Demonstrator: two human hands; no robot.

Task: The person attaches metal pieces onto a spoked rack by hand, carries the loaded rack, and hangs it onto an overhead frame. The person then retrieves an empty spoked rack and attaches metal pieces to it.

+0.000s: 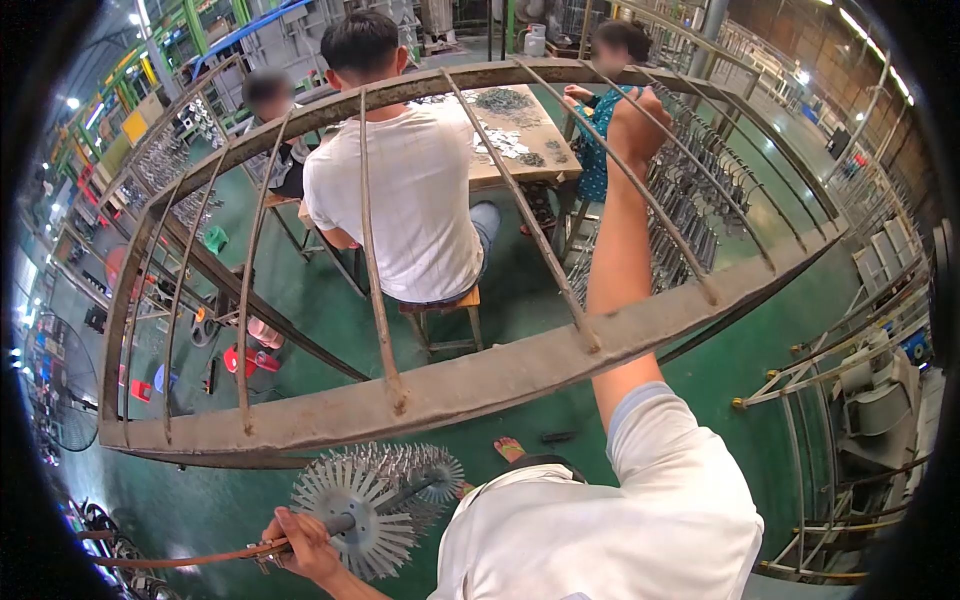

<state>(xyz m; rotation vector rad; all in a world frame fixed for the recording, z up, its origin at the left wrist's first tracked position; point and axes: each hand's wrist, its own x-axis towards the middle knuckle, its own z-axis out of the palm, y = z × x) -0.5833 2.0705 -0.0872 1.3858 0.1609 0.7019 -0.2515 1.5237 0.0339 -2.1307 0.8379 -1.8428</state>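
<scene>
A metal rack frame [500, 375] with thin crossbars spans the view in front of me. My right hand [638, 125] is raised at its far side, fingers curled at a thin bar; whatever else it may hold is too small to tell. Low at the left, my left hand [305, 545] is closed around a metal fitting [272, 552] on the end of a brown hose or strap [180, 560]. Just beside that hand is a spindle with slotted metal discs [358, 520], with many small metal pieces hanging between the discs.
A person in a white shirt [400, 200] sits on a stool at a table [552, 125] bearing small parts. Two other people sit nearby. Hanging metal parts [690, 190] stand right of the table; racks [880, 340] line the right side.
</scene>
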